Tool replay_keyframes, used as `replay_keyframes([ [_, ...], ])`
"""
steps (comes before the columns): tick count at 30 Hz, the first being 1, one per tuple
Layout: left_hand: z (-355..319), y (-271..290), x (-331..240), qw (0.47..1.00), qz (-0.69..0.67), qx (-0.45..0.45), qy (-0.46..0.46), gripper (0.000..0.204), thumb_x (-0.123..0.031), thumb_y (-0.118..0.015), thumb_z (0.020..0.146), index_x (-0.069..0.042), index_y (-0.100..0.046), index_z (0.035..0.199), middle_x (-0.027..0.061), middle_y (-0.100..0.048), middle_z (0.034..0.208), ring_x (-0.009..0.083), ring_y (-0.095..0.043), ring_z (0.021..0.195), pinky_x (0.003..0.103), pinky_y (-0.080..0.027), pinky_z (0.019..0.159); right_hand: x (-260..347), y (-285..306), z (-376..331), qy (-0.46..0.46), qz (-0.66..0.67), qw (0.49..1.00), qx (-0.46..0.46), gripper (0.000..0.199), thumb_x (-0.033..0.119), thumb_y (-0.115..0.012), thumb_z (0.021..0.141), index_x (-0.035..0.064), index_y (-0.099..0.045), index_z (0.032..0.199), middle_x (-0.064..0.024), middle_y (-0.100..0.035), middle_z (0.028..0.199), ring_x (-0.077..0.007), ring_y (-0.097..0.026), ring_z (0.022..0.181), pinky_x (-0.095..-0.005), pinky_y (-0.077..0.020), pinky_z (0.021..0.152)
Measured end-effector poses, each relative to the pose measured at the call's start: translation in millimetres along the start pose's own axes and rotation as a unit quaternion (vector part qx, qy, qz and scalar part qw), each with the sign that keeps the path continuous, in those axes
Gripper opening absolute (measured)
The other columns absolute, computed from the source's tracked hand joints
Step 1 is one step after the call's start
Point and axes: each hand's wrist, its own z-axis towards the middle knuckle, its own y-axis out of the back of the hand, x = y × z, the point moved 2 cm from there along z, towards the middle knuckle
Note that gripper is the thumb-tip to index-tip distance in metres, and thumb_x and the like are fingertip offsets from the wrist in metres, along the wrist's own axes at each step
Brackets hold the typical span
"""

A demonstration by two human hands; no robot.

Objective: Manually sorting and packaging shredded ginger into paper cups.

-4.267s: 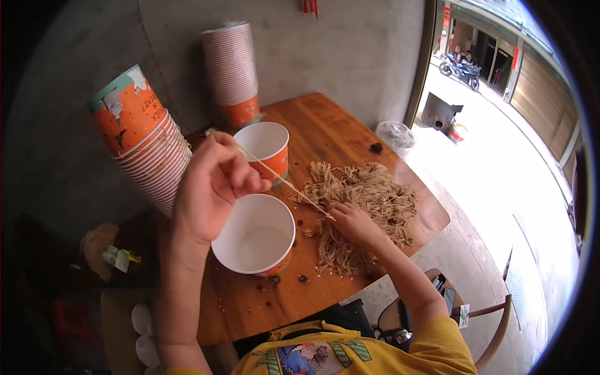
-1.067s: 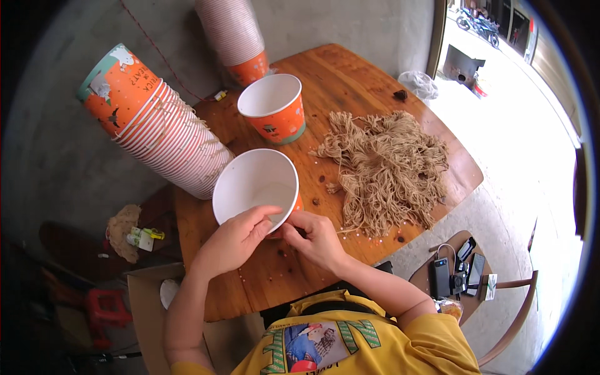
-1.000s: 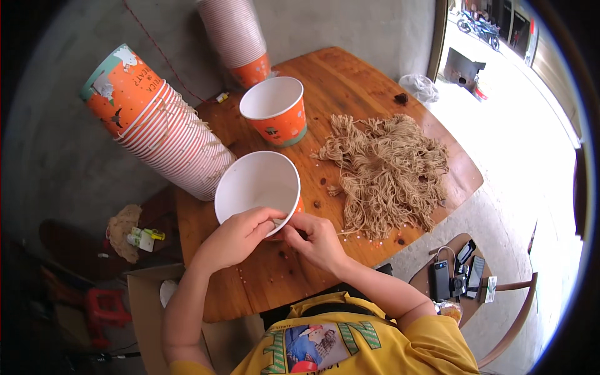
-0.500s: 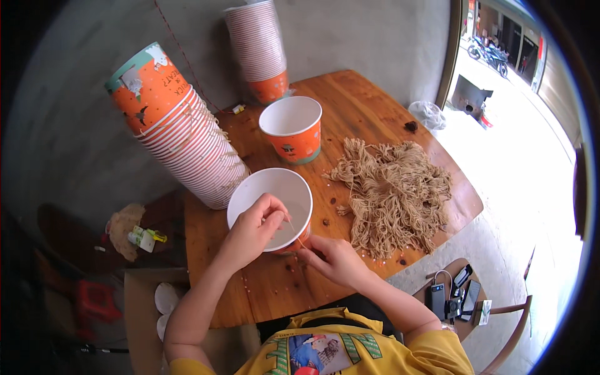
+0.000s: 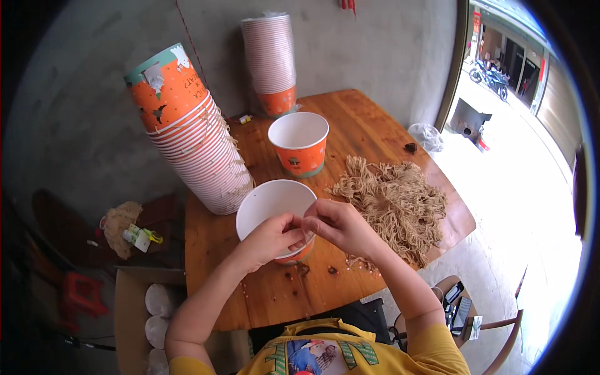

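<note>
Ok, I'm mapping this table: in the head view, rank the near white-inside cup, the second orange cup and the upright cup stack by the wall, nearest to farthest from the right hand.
1. Near cup, touching the right hand, on its left.
2. Second orange cup, behind it, mid-table.
3. Upright cup stack, far edge by the wall.

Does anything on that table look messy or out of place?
Yes. The tan string pile lies loose across the wooden table, with crumbs scattered beside the white cup both hands touch. The tall cup stack leans sharply sideways.
</note>
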Motion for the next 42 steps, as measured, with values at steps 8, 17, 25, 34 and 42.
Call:
replay_keyframes([
  [8,-2,-5,-3,0.999,0.004,-0.013,0.03,0.016,-0.018,-0.06,0.096,-0.002,-0.062,0.101,-0.0023,-0.06,0.089,0.0047,-0.053,0.079,0.021,-0.045,0.071,-19,-4,7,0.021,-0.111,0.99,-0.082,0.017,0.017,-0.062,0.091,-0.0001,-0.061,0.091,-0.0146,-0.064,0.082,-0.0297,-0.065,0.073,-0.0383,-0.0504,0.066],
  [17,4,-5,-4,0.999,0.003,0.003,0.051,0.019,-0.022,-0.062,0.095,-0.003,-0.064,0.1,-0.0029,-0.061,0.088,0.0035,-0.053,0.079,0.02,-0.045,0.07,-32,-14,-31,-0.071,0.04,0.979,-0.189,0.019,0.017,-0.067,0.091,0.0006,-0.06,0.085,-0.0061,-0.056,0.068,-0.0136,-0.053,0.06,-0.0284,-0.0446,0.056],
  [25,8,-2,-2,0.998,-0.013,0.003,0.055,0.017,-0.021,-0.06,0.096,-0.005,-0.062,0.1,-0.0029,-0.061,0.088,0.0028,-0.052,0.075,0.019,-0.043,0.066,-19,-35,-38,-0.096,0.024,0.981,-0.166,0.016,0.014,-0.069,0.09,0.0011,-0.06,0.086,0.001,-0.054,0.068,-0.0048,-0.045,0.059,-0.0227,-0.0391,0.053],
  [34,8,0,-5,0.99,-0.09,0.019,0.107,0.014,-0.007,-0.055,0.094,-0.005,-0.055,0.108,0.0037,-0.062,0.096,0.0101,-0.06,0.085,0.023,-0.049,0.075,-14,-41,-42,-0.051,-0.033,0.98,-0.188,0.012,0.012,-0.07,0.087,0.0012,-0.067,0.092,-0.0121,-0.066,0.079,-0.0198,-0.066,0.066,-0.03,-0.0507,0.06],
  [42,6,0,-9,0.993,-0.071,0.007,0.091,0.017,-0.006,-0.06,0.089,-0.004,-0.057,0.105,0.0023,-0.06,0.091,0.0079,-0.057,0.079,0.021,-0.047,0.07,-17,-35,-42,0.04,-0.057,0.986,-0.153,0.013,0.014,-0.069,0.09,0.0021,-0.07,0.093,-0.0049,-0.059,0.071,-0.0119,-0.056,0.06,-0.0266,-0.0441,0.053],
])
